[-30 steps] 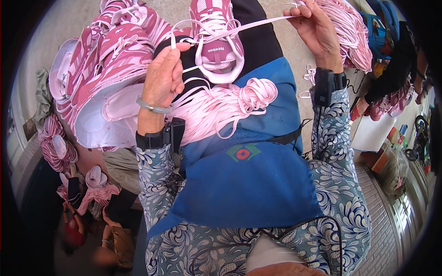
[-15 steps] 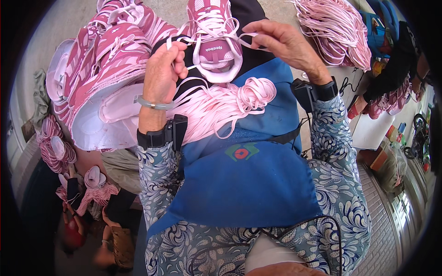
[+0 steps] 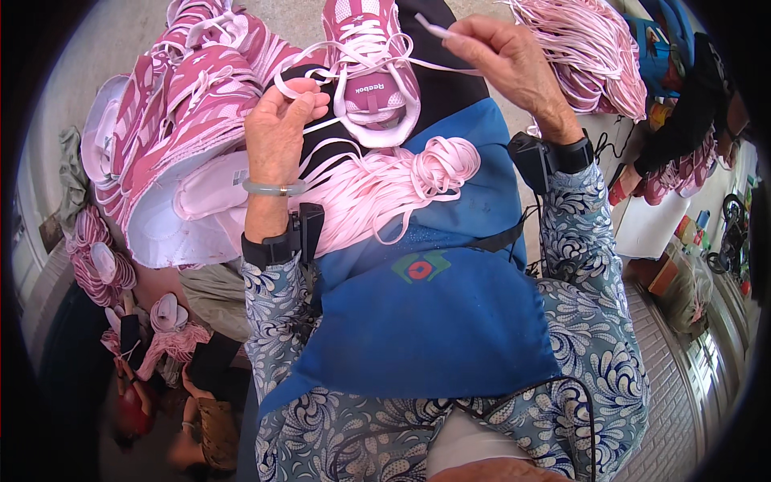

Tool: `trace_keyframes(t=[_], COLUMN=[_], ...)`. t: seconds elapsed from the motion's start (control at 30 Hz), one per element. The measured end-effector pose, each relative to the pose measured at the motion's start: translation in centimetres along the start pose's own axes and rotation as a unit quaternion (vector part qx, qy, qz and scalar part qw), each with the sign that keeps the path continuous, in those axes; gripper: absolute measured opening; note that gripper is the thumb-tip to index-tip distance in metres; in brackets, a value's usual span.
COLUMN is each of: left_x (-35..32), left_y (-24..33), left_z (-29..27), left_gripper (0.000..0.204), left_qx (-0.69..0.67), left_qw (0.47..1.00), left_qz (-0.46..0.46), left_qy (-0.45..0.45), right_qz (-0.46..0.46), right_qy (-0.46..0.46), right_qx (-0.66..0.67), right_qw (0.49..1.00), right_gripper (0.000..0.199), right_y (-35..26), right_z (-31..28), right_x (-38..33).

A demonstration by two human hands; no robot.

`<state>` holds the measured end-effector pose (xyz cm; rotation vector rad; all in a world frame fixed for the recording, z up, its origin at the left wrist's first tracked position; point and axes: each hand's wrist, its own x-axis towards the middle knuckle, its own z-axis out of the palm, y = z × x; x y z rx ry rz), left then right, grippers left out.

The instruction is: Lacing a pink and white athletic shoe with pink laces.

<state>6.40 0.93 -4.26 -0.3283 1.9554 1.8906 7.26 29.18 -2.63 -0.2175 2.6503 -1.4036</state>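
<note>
A pink and white sneaker (image 3: 373, 84) rests on my lap at the top of the view, its heel opening toward me and its white laces crossed over the tongue. My left hand (image 3: 281, 120), left of the shoe, pinches one shoelace (image 3: 283, 85) that loops out from the eyelets. To the right of the shoe my right hand (image 3: 506, 64) is raised, with the tip of a shoelace (image 3: 434, 27) pinched between thumb and fingers. Below the shoe, a bundle of pale pink laces (image 3: 377, 189) lies across the blue apron (image 3: 434, 321), knotted at its right end.
Stacked pink shoe uppers (image 3: 181, 136) crowd the left side. A big heap of pink laces (image 3: 582, 56) lies at the upper right. Other people work nearby: one hand (image 3: 189, 450) shows at lower left. A white board (image 3: 649, 226) stands at right.
My right hand has moved up and right, drawing its lace tip away from the shoe. The left hand has shifted slightly down and left, its fingers still closed on a lace.
</note>
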Motion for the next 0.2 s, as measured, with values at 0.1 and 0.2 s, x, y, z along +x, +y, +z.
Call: trace_keyframes(t=[0.1, 0.2], left_x=[0.3, 0.5], left_y=[-0.3, -0.7], left_z=[0.0, 0.3], left_gripper=[0.019, 0.017], left_qx=[0.023, 0.034], left_qw=[1.0, 0.999], left_qz=[0.005, 0.032], left_qy=[-0.014, 0.029], right_qz=[-0.011, -0.031], right_qy=[-0.052, -0.072], right_qx=[-0.049, -0.063], right_qw=[0.997, 0.995], right_gripper=[0.019, 0.018], right_y=[0.0, 0.0], right_z=[1.9, 2.8], right_x=[-0.5, -1.1])
